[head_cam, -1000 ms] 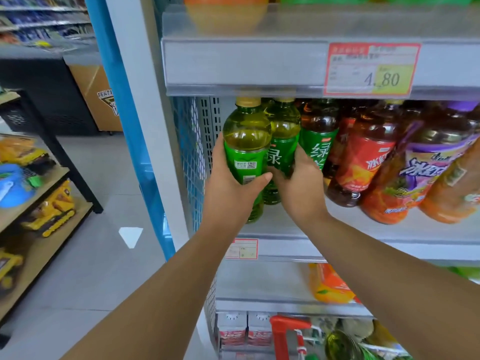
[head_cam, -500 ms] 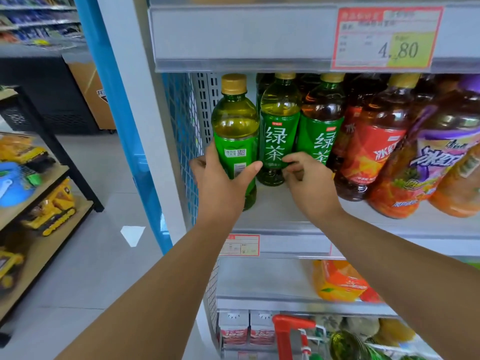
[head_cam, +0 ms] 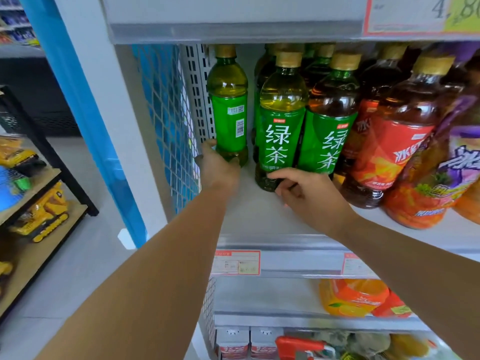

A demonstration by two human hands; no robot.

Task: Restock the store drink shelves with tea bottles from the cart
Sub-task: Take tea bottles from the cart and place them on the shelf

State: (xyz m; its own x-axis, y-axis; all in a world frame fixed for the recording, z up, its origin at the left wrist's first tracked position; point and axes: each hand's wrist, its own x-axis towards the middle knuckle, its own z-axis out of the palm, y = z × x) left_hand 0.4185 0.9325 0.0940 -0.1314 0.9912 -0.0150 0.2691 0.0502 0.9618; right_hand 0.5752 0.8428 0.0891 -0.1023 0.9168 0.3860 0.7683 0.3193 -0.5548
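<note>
Retail shop: shelf-edge price labels (head_cam: 237,262), rows of green tea bottles (head_cam: 281,141) at 12 o'clock, toy trucks (head_cam: 42,213) at 9 o'clock.

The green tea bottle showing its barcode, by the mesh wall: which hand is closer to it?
Left. The left hand grips that barcode bottle at its base; the right hand is off to its right, holding the base of the neighbouring label-forward bottle.

We find the rear bottle (head_cam: 230,118) leftmost on the shelf (head_cam: 259,219), beside the side mesh (head_cam: 166,120). The front bottle (head_cam: 281,120) stands right of it, nearer us.
</note>
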